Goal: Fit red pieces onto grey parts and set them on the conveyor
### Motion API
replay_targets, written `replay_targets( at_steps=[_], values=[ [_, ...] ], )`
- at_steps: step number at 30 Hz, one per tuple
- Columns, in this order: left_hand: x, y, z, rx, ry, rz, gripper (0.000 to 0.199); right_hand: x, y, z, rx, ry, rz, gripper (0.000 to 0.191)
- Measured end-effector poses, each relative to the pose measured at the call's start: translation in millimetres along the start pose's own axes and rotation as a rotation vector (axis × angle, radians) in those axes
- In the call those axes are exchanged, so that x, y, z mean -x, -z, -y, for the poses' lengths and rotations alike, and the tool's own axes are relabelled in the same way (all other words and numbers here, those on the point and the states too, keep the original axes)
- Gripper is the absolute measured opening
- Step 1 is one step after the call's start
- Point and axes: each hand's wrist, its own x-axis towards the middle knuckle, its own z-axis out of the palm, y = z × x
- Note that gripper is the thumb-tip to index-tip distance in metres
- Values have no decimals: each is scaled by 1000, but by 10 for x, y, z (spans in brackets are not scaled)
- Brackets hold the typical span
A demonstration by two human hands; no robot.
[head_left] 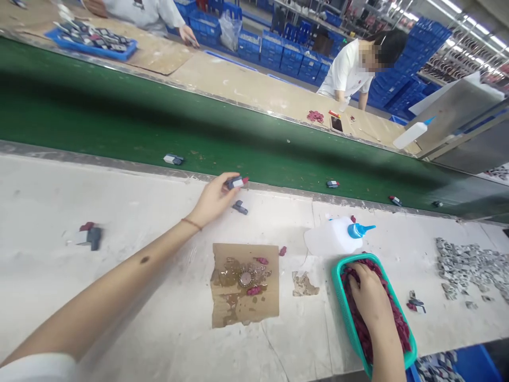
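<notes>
1. At far left, we find a loose assembly [90, 236], grey, white and red, on the pale bench [159, 323].
2. We record the left hand [229, 187] at the near edge of the green belt [278, 151], fingers closed on a unit [237, 182] with a red tip pointing right. A grey part [240, 207] rests on the bench just beside it.
3. Nearer us, we note a stained cardboard [268, 307] bearing a round cap [245, 278] and red pieces [254, 290].
4. Further right, we see a white bottle [328, 237], its blue nozzle toward the right, and a torn scrap [305, 284] below it.
5. We observe the right hand [368, 292], well apart from the left, inside the green basket [412, 350], fingertips among red pieces; we cannot tell whether it grips any.
6. Beyond the basket, we list another assembly [415, 303], then a heap [473, 260] of small pale pieces.
</notes>
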Motion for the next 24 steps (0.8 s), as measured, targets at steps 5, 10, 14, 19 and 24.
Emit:
replay_targets(
  at_steps=[5, 10, 14, 19, 24],
  values=[
    [-278, -155, 153, -145, -163, 13, 46, -59, -162, -61, -19, 34, -44, 25],
    [33, -21, 155, -335, -391, 245, 36, -63, -102, -84, -276, -115, -72, 22],
    [153, 27, 119, -347, -424, 405, 30, -8, 67, 20, -675, -374, -141, 29],
    [293, -35, -11, 21, -121, 299, 32, 128, 243, 447, -1262, -445, -187, 36],
    [677, 7, -237, 636, 294, 359, 41, 135, 150, 982, -1511, -432, 120, 36]
  ],
)
